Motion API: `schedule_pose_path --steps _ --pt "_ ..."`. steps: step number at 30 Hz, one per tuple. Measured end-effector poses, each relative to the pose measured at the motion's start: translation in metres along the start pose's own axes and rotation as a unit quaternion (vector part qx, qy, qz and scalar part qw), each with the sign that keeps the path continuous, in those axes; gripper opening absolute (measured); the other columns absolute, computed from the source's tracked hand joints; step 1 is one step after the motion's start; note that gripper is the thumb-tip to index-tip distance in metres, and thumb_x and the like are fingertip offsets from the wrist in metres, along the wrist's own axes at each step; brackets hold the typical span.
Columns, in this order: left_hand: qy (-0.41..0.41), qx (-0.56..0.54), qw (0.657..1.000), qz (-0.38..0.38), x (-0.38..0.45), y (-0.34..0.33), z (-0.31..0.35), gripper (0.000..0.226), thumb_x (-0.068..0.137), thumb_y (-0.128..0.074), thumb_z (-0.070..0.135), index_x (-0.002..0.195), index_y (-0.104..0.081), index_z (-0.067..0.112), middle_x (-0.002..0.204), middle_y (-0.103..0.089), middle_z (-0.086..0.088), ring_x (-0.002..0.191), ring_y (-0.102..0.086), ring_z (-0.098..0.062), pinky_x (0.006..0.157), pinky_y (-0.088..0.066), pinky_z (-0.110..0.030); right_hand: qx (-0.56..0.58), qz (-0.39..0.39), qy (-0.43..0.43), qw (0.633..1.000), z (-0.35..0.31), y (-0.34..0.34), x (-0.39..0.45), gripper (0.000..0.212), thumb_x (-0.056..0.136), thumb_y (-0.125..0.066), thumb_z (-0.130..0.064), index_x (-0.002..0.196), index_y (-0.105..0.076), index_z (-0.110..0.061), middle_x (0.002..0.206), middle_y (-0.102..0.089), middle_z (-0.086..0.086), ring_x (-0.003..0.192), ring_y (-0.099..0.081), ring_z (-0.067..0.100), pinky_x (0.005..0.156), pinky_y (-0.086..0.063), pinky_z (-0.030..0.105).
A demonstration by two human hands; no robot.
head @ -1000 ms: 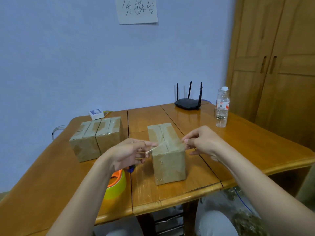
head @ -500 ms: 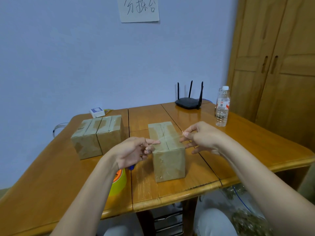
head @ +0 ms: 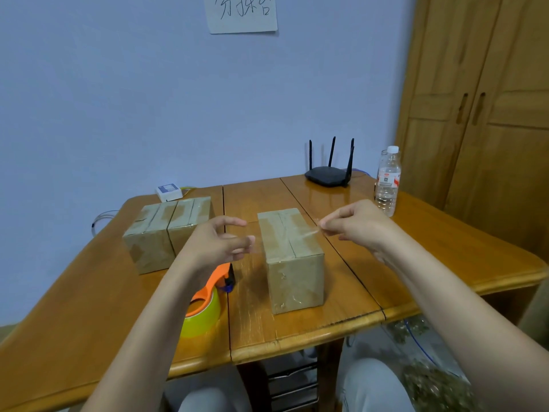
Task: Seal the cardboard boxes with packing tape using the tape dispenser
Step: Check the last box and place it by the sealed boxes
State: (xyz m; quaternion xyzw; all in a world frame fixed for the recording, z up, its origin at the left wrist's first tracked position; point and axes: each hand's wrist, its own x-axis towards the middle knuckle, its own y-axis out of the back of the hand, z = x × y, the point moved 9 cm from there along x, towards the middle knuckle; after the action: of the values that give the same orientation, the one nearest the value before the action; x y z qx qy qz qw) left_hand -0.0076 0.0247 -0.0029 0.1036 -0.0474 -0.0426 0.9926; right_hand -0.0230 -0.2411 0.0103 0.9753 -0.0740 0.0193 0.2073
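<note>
The brown box [head: 292,258] stands on the table [head: 89,295], its long axis pointing away from the person. A clear tape strip [head: 285,237] crosses above it, right hand [head: 361,230] pinching one end, left hand [head: 218,243] fingers apart at the other.

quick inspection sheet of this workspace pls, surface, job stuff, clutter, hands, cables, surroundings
surface: wooden table, seams running front to back
job's things: near box upright at centre; two boxes side by side at back left, tape on top; orange and yellow tape dispenser beside the near box; clear tape strip stretched over the near box
clutter: router, water bottle, small white box
grippers: left hand, fingers at the strip's left end, grip unclear; right hand pinches the right end
cables: thin cable off the left edge; blue cable on the floor
surroundings: blue wall, paper note, wooden wardrobe
</note>
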Motion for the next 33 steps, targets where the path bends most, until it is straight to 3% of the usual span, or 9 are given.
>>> schedule_pose_path --steps 4,8,11,14,22,33 --pt "0.002 -0.008 1.0 0.007 -0.005 0.001 0.004 0.037 0.083 -0.078 0.01 0.116 -0.062 0.013 0.082 -0.076 -0.012 0.08 -0.075 -0.023 0.077 -0.061 -0.033 0.049 -0.016 0.002 0.999 -0.005 0.0 -0.003 0.006 0.09 -0.072 -0.006 0.093 -0.077 -0.006 0.081 -0.077 0.01 0.072 -0.072 0.018 0.084 -0.062 0.042" --pt "0.028 -0.004 1.0 -0.011 -0.007 0.0 -0.003 0.038 0.081 -0.08 0.012 0.114 -0.062 0.015 0.081 -0.075 -0.015 0.078 -0.074 -0.024 0.077 -0.061 -0.033 0.041 -0.023 -0.012 0.999 -0.002 0.0 -0.004 0.01 0.089 -0.072 -0.001 0.099 -0.076 -0.002 0.078 -0.076 0.013 0.064 -0.068 0.015 0.077 -0.063 0.038" --pt "0.045 0.014 0.999 -0.021 -0.007 -0.005 -0.012 0.039 0.081 -0.081 0.014 0.115 -0.062 0.016 0.081 -0.075 -0.017 0.082 -0.073 -0.028 0.078 -0.061 -0.034 0.027 -0.02 -0.016 0.999 0.003 -0.002 -0.003 0.037 0.088 -0.073 0.001 0.123 -0.07 -0.012 0.075 -0.076 0.011 0.06 -0.068 0.014 0.068 -0.063 0.032" --pt "0.062 0.015 0.998 -0.021 -0.004 -0.007 -0.02 0.039 0.08 -0.081 0.012 0.114 -0.062 0.015 0.08 -0.075 -0.016 0.073 -0.071 -0.022 0.077 -0.059 -0.035 0.01 -0.015 -0.021 1.0 0.012 -0.005 0.0 0.067 0.086 -0.075 0.003 0.144 -0.05 -0.018 0.077 -0.076 0.014 0.062 -0.068 0.017 0.063 -0.061 0.03" --pt "0.105 -0.007 0.994 -0.029 0.002 -0.01 -0.033 0.037 0.079 -0.081 0.008 0.112 -0.066 0.012 0.087 -0.076 -0.015 0.066 -0.064 -0.018 0.07 -0.055 -0.031 -0.068 0.026 -0.015 0.997 0.017 -0.003 0.01 0.032 0.087 -0.076 -0.004 0.116 -0.062 -0.01 0.08 -0.075 0.013 0.055 -0.067 0.008 0.05 -0.052 0.017" --pt "0.141 -0.054 0.987 -0.049 0.005 -0.016 -0.047 0.038 0.079 -0.08 0.006 0.114 -0.065 0.009 0.077 -0.072 -0.009 0.067 -0.062 -0.019 0.067 -0.055 -0.031 -0.091 0.017 -0.02 0.996 0.028 -0.008 0.016 0.018 0.087 -0.077 -0.01 0.099 -0.064 -0.013 0.076 -0.076 0.009 0.061 -0.068 0.012 0.059 -0.058 0.022"
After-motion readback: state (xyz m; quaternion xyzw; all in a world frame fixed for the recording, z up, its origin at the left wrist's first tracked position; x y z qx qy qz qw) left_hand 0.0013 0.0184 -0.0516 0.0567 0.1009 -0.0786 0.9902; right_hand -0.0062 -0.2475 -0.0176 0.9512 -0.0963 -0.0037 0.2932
